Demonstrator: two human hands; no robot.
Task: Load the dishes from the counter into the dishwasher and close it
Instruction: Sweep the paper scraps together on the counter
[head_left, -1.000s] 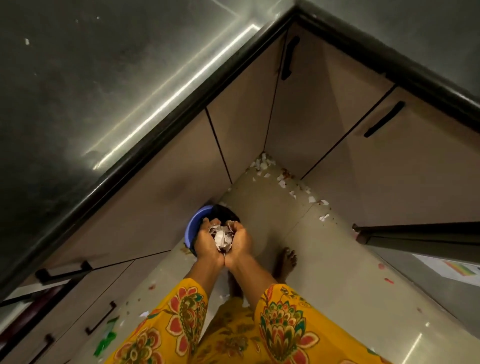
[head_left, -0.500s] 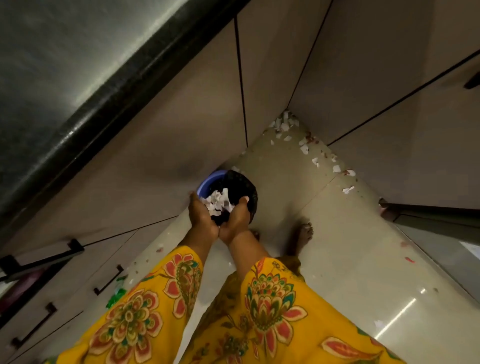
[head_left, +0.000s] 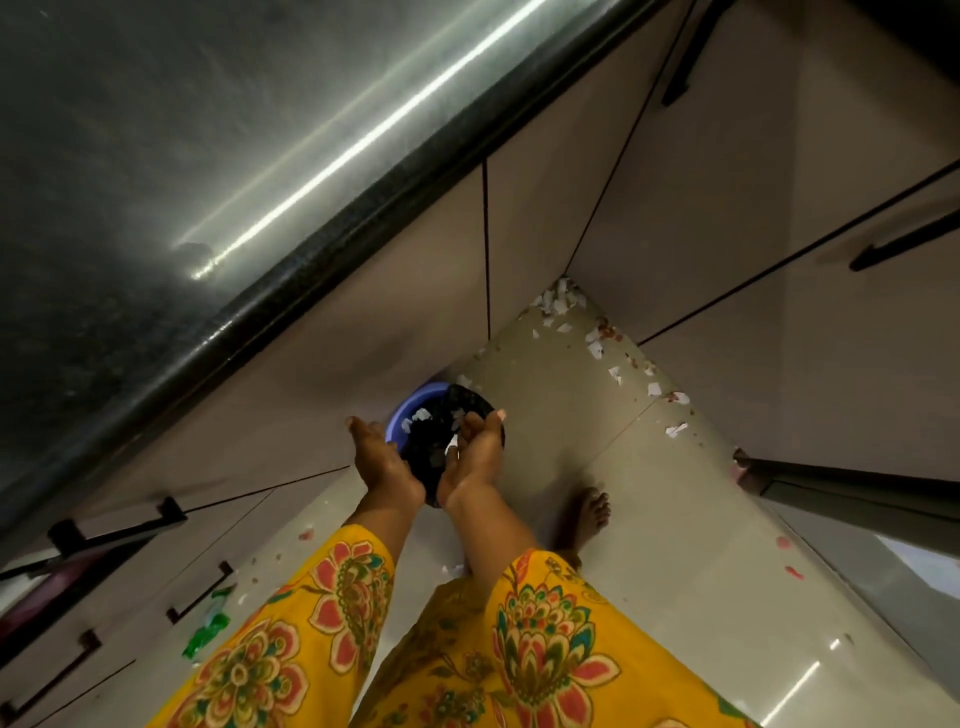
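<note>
A blue bin (head_left: 402, 411) with a black liner (head_left: 457, 415) stands on the floor against the cabinet front. My left hand (head_left: 382, 460) and my right hand (head_left: 475, 452) are held apart over it, palms up and fingers spread. White scraps lie inside the liner, and one small white scrap (head_left: 452, 444) clings near my right thumb. No dishes and no dishwasher interior are in view. The dark stone counter (head_left: 156, 156) fills the upper left.
White and red scraps (head_left: 597, 343) are scattered on the tiled floor in the cabinet corner. Drawers with black handles (head_left: 117, 525) run along the left. A partly open door edge (head_left: 831, 478) juts in at the right. My bare foot (head_left: 589, 514) stands nearby.
My cupped hands held a heap of white scraps over the bin; they have parted and the scraps have dropped into the liner.
</note>
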